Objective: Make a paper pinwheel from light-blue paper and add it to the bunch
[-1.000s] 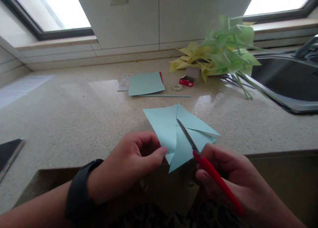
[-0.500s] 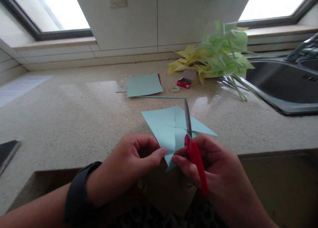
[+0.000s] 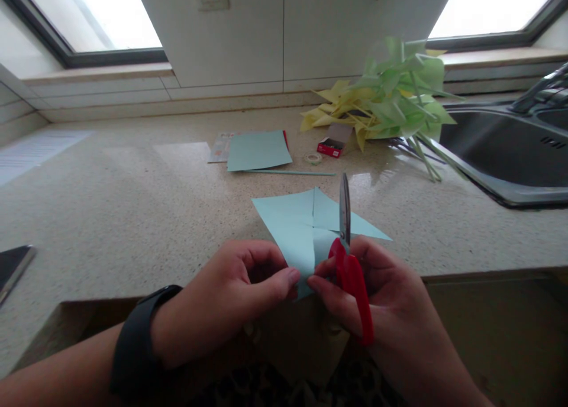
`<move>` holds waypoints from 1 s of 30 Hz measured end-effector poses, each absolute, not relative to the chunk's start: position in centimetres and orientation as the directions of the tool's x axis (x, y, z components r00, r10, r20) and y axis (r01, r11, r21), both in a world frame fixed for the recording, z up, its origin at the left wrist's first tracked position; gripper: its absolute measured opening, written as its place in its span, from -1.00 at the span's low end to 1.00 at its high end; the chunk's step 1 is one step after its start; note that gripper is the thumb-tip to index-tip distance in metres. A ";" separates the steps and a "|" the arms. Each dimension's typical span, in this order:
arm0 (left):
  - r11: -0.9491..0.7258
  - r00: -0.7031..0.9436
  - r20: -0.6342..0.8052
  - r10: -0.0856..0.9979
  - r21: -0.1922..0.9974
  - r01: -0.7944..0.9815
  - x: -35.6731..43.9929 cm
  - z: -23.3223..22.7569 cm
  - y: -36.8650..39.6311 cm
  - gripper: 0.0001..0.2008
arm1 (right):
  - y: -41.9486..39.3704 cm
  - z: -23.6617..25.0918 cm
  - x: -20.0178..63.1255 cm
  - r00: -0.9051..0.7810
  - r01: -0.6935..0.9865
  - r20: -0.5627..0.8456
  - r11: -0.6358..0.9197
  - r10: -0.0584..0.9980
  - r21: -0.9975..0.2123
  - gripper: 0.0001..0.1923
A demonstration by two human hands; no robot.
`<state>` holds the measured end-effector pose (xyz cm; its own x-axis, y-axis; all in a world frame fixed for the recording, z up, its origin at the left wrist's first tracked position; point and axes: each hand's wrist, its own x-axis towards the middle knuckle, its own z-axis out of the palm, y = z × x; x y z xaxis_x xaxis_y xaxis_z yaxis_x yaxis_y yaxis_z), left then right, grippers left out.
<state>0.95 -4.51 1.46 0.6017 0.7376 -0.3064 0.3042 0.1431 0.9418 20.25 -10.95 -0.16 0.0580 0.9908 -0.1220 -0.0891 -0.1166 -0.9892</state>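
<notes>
A light blue sheet of paper (image 3: 288,223), with slits running in from its corners, lies partly over the counter's front edge. My left hand (image 3: 252,283) pinches its near left part between thumb and fingers. Opposite, the thumb and index finger of my right hand (image 3: 368,294) pinch the near right part. Red-handled scissors (image 3: 355,283) hang in that same right hand, their blades together and pointing away from me. Fingers hide the paper's near corner in part.
Behind lie a stack of blue paper (image 3: 260,151), a thin blue stick (image 3: 293,172), a tape roll (image 3: 313,158) and an open red box (image 3: 331,147). Green and yellow paper pinwheels (image 3: 399,93) rest beside the sink (image 3: 501,141). A phone (image 3: 15,268) lies at left.
The scissors' blades have swung slightly to the right in my right hand. The paper's near tip has shifted up between my fingers, and less of it shows below them.
</notes>
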 end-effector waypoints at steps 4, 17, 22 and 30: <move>0.141 0.616 -0.316 0.721 0.938 0.316 1.0 1.3 -4.5 -0.72 | -10.9 -0.1 20.1 0.053 -0.083 -0.124 -0.119 0.991 -0.989 -0.75; 0.037 0.633 -0.297 0.714 0.920 0.390 0.2 3.2 -2.3 -0.79 | -13.4 -2.0 26.1 0.189 0.176 -0.047 -0.081 0.981 -0.981 -0.76; -0.176 0.610 -0.344 0.714 0.755 0.632 -0.7 3.6 -1.5 -0.78 | -13.8 -2.4 28.4 0.253 0.183 -0.074 -0.123 0.965 -0.975 -0.73; -0.351 0.434 -0.181 0.883 0.359 0.865 -1.3 3.7 -0.8 -0.68 | -14.2 -3.1 28.8 0.194 0.167 -0.088 -0.122 0.977 -0.978 -0.80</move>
